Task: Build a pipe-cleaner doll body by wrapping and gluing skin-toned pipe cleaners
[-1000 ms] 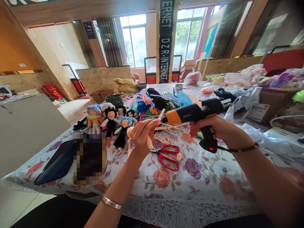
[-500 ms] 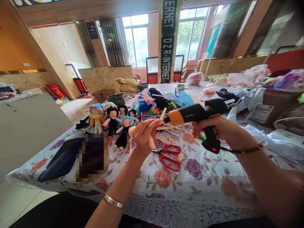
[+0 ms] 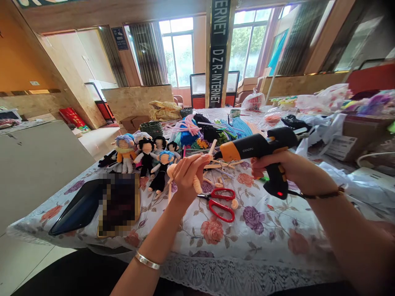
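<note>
My right hand [image 3: 277,162] is wrapped round the grip of a black and orange hot glue gun [image 3: 243,148], whose red light is lit. The gun's nozzle points left and is at the fingertips of my left hand [image 3: 188,174]. Those fingers are closed on a peach-coloured doll part [image 3: 197,185], mostly hidden by the hand; a pale strip [image 3: 212,147] sticks up from the fingertips. Whether the nozzle touches the part I cannot tell. Below lie red-handled scissors [image 3: 222,209] with open blades, beside a small peach coil [image 3: 235,204].
Several finished dolls [image 3: 146,158] stand left of my hands. A dark tray-like object [image 3: 77,207] and a blurred-out rectangular object [image 3: 120,205] lie at the left on the flowered tablecloth [image 3: 256,242]. Behind sit bundles of coloured pipe cleaners [image 3: 191,125]. Plastic bags and a box [image 3: 354,135] are at right.
The glue gun and my right hand have shifted very slightly to the right. My left hand stays nearly still with the doll part.
</note>
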Action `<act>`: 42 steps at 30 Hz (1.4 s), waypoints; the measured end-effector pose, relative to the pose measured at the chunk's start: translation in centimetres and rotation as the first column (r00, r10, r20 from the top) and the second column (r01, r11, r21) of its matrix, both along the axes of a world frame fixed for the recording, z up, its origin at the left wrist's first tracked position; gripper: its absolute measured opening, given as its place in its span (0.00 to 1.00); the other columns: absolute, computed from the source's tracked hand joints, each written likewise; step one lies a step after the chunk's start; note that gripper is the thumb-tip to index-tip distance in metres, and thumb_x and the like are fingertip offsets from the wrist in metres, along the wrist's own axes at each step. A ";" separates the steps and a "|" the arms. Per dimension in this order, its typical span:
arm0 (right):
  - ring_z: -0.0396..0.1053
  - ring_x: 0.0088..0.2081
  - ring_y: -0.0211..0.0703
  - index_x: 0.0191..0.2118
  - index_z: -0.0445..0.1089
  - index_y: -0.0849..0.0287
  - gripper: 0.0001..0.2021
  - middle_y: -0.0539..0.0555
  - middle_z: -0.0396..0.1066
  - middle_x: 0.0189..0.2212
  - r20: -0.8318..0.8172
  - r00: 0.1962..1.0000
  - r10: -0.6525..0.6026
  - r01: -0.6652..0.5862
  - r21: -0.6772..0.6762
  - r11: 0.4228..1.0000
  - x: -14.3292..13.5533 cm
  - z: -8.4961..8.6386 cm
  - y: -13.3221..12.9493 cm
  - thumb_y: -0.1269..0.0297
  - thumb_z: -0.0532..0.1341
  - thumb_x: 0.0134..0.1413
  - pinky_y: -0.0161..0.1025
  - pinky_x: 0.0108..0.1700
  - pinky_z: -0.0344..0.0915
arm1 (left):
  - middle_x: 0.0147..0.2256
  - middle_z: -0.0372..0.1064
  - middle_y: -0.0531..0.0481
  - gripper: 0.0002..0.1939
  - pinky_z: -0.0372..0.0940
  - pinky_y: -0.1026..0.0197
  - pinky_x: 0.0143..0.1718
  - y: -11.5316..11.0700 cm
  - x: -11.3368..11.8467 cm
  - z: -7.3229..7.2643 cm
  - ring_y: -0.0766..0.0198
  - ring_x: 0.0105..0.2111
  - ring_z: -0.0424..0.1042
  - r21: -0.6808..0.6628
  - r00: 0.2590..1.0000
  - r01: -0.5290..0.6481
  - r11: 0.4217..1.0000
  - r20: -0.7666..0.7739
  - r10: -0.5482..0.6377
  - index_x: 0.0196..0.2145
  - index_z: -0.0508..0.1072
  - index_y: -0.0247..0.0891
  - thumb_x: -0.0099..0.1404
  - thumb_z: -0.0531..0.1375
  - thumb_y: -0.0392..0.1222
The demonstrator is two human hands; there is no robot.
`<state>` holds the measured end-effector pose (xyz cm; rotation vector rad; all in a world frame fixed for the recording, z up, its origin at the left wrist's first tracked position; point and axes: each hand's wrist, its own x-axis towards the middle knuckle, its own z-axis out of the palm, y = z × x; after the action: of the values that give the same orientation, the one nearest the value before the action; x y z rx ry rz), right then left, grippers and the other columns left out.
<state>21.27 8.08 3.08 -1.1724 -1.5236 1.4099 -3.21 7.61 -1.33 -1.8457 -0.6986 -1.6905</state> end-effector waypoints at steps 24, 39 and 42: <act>0.71 0.26 0.39 0.21 0.73 0.59 0.05 0.50 0.73 0.21 0.020 1.000 -0.015 0.013 0.115 0.993 -0.7 0.8 -0.5 0.65 0.68 0.34 0.35 0.32 0.67 | 0.30 0.73 0.50 0.07 0.67 0.66 0.32 0.3 0.2 -0.3 0.68 0.30 0.72 -0.009 1.000 -0.007 1.000 0.023 0.007 0.36 0.73 0.37 0.58 0.60 0.31; 0.71 0.27 0.38 0.21 0.73 0.58 0.05 0.49 0.73 0.22 0.074 0.996 -0.041 0.029 0.154 0.988 -0.8 0.9 -0.7 0.64 0.68 0.35 0.35 0.33 0.67 | 0.31 0.74 0.50 0.07 0.67 0.66 0.32 0.2 0.1 -0.1 0.68 0.31 0.73 -0.016 1.000 -0.001 1.000 0.020 0.001 0.36 0.73 0.37 0.58 0.60 0.32; 0.71 0.28 0.40 0.21 0.73 0.59 0.06 0.50 0.73 0.22 0.087 0.996 -0.034 0.020 0.157 0.987 -0.9 0.9 -0.9 0.63 0.68 0.34 0.36 0.34 0.67 | 0.31 0.74 0.50 0.08 0.67 0.66 0.32 0.3 0.1 -0.1 0.68 0.30 0.73 -0.008 1.000 0.010 1.000 0.023 -0.010 0.37 0.74 0.37 0.58 0.61 0.31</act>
<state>20.39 7.23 4.01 -1.1684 -1.6429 1.2106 -3.06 7.91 -1.46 -1.8404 -0.7077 -1.7201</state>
